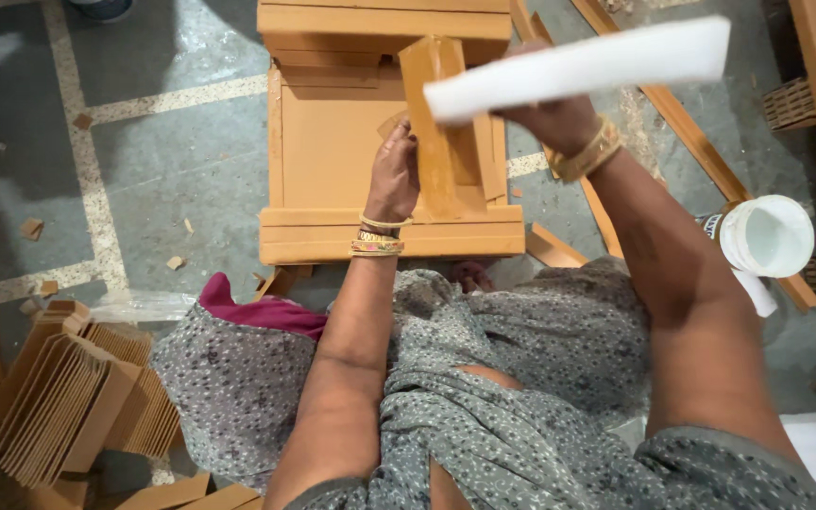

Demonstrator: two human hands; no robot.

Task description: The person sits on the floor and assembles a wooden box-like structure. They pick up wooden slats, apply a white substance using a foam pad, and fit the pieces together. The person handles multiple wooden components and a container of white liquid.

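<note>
**Cardboard Strip Held Upright Over a Flat Brown Tray**

The left hand [392,175] pressed against a narrow brown cardboard strip [434,123], its fingers closed along the strip's left edge and holding it upright and a little tilted. The strip was plain, unprinted and creased lengthwise, and it stood over the shallow cardboard tray [332,151] on the floor in front of the seated person. The right hand [554,118] was raised beside the strip's top, its fingers wrapped around a long white strip [583,66] that slanted up toward the right; the white piece looked flat, blank and slightly blurred.

The tray was rectangular, the same plain brown, with folded flaps at its near and far ends. To the left, near the person's knee, lay a fanned stack of folded cardboard pieces [77,397], also brown and unmarked. At the right stood a white plastic tub [767,236], round and open-topped, with a coloured label on its side too small to make out. Long brown slats [691,132] lay slanted beside it.
</note>
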